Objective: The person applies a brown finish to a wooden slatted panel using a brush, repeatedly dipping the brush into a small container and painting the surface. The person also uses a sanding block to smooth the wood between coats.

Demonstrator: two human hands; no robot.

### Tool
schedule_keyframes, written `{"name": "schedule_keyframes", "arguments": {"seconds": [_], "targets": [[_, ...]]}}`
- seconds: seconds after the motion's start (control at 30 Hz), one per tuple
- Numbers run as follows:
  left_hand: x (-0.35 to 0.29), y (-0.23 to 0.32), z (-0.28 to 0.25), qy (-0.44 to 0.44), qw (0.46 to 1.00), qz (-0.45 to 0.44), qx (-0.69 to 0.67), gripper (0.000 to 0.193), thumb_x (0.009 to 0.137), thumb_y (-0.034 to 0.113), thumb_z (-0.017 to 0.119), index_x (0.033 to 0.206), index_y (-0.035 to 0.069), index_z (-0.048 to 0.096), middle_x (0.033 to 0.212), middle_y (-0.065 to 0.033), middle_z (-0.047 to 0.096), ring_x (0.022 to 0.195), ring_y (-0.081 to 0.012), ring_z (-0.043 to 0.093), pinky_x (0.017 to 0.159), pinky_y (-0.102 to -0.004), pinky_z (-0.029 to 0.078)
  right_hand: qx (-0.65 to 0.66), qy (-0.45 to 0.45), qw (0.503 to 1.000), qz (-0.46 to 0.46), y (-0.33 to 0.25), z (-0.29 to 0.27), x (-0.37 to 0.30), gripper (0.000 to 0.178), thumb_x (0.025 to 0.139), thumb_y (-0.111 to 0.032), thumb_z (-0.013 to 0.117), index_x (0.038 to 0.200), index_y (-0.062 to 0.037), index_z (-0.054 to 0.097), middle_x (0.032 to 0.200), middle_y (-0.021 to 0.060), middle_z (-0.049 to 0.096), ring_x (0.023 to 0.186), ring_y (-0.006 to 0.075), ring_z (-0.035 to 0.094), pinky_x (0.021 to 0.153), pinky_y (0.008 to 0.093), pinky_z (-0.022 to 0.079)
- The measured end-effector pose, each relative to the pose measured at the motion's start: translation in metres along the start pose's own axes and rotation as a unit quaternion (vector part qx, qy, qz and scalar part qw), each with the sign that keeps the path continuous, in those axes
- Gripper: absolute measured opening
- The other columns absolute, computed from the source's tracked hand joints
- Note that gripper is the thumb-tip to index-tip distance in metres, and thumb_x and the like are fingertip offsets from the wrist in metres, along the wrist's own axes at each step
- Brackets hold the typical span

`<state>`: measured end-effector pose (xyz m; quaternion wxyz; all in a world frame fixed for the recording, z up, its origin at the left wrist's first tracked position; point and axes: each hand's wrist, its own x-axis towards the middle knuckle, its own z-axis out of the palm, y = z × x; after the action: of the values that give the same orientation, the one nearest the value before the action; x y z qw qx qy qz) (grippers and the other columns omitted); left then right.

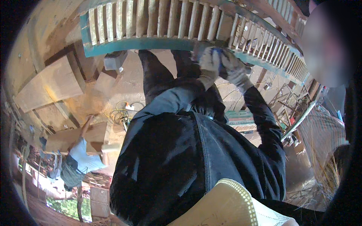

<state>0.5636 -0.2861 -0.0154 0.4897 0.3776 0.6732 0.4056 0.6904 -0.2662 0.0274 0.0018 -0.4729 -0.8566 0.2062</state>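
Observation:
A long slatted wooden panel point(124, 44) with a teal-painted frame and pale bare slats stretches across the top of the head view. At its near edge, my gloved left hand point(209, 64) and gloved right hand point(234, 67) are close together, both closed around a blue and dark hand-held tool point(216, 49). The gloves and blur hide most of this tool, so its exact kind does not show. It is against or just over the teal edge rail; contact cannot be made out.
Wide wooden boards point(51, 84) lie at the left, with coiled yellow cable point(120, 113) on the floor. Another person in a light blue shirt point(88, 156) reaches over a board. Teal slatted pieces point(241, 117) and thin frames point(298, 107) are at the right. A grey block point(115, 60) sits below the panel.

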Motion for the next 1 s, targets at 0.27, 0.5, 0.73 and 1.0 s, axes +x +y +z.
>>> {"name": "schedule_keyframes", "arguments": {"seconds": [0.27, 0.5, 0.73, 1.0], "targets": [[0.037, -0.034, -0.107, 0.051, 0.985, -0.098, -0.133, 0.028, 0.097, 0.024, 0.05, 0.109, 0.0, 0.058, 0.103, -0.0159, 0.062, 0.09, -0.0262, 0.059, 0.084, -0.0386, 0.047, -0.043, -0.025, 0.996, -0.078, -0.078, 0.022, 0.073, 0.045, 0.079, -0.018, 0.056, 0.122, -0.0056, 0.053, 0.118, 0.019, 0.054, 0.115, 0.0356, 0.051, 0.095, 0.0424, 0.046], [0.092, -0.055, -0.282, 0.137, 0.959, 0.063, 0.239, 0.029, 0.1, 0.023, 0.044, 0.11, 0.002, 0.062, 0.105, -0.008, 0.064, 0.096, -0.0184, 0.059, 0.086, -0.0345, 0.05, -0.046, 0.062, 0.99, -0.117, -0.211, 0.051, 0.192, 0.036, 0.082, -0.017, 0.056, 0.116, -0.0082, 0.053, 0.097, 0.012, 0.057, 0.087, 0.0294, 0.059, 0.071, 0.0411, 0.049], [0.062, -0.037, -0.209, 0.14, 0.971, -0.125, -0.15, 0.026, 0.1, 0.026, 0.047, 0.094, 0.005, 0.062, 0.096, -0.0057, 0.062, 0.088, -0.0157, 0.056, 0.074, -0.0337, 0.048, 0.148, -0.003, 0.986, -0.082, -0.162, 0.038, 0.152, 0.037, 0.08, -0.01, 0.052, 0.117, -0.0059, 0.055, 0.103, 0.0167, 0.058, 0.093, 0.0331, 0.058, 0.082, 0.0468, 0.048], [0.016, -0.004, -0.09, -0.033, 0.999, 0.005, 0.0, 0.028, 0.096, 0.021, 0.051, 0.117, 0.003, 0.056, 0.109, -0.0204, 0.062, 0.104, -0.0358, 0.059, 0.09, -0.0409, 0.046, -0.039, -0.081, 0.996, 0.025, -0.055, 0.025, 0.043, 0.067, 0.072, -0.023, 0.061, 0.133, -0.0023, 0.045, 0.136, 0.0165, 0.044, 0.126, 0.0376, 0.042, 0.099, 0.0477, 0.044]]}}
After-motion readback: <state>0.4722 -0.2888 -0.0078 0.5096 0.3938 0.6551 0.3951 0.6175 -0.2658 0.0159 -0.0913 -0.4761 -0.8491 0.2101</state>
